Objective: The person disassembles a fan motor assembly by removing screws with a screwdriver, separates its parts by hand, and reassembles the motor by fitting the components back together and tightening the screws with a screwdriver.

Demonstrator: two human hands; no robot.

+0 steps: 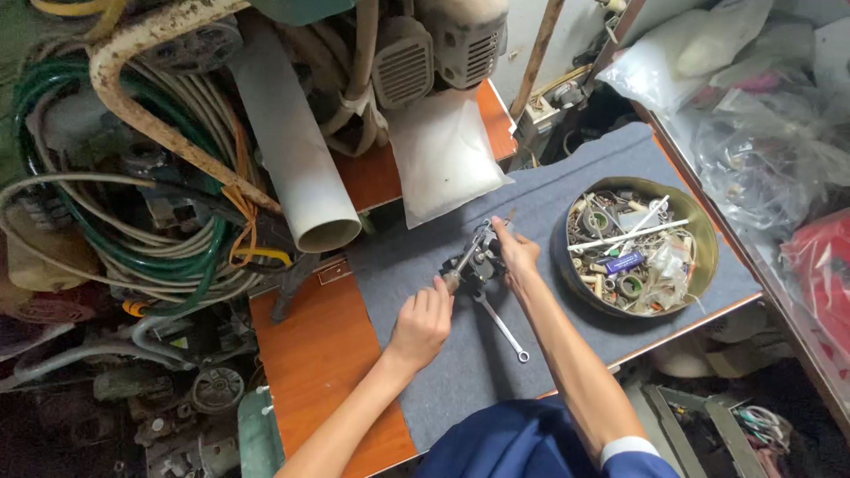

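A small dark metal machine part sits on a grey cloth laid over a wooden bench. My left hand is closed around the handle of a tool whose shaft reaches up into the part. My right hand grips the part from the right side and steadies it. A silver wrench lies on the cloth just below the part, between my two forearms.
A round metal tin full of several small screws and bits stands to the right. A white plastic pipe, tangled hoses and cables crowd the left. Plastic bags line the right edge. A white bag lies behind.
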